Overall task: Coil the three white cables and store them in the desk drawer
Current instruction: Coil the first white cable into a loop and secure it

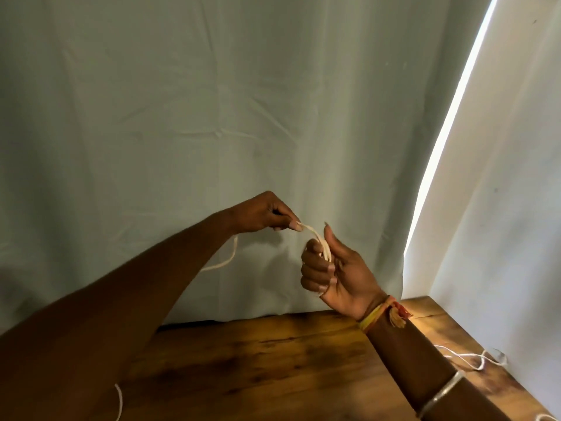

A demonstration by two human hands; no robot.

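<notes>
Both hands are raised above the wooden desk [273, 360], holding one white cable [318, 241]. My left hand [267, 214] pinches the cable between thumb and fingers; a slack length hangs behind my left forearm and reappears at the lower left. My right hand [334, 268] has its fingers curled around several loops of the same cable, thumb pointing up. A second white cable [467, 360] lies loose on the desk at the right, partly hidden by my right forearm. No drawer is in view.
A pale wrinkled curtain [212, 117] hangs right behind the desk. A bright strip of light [449, 132] runs down the right side. The desk's right edge [516, 387] meets a white wall. Another bit of white cable [546, 417] shows at the bottom right corner.
</notes>
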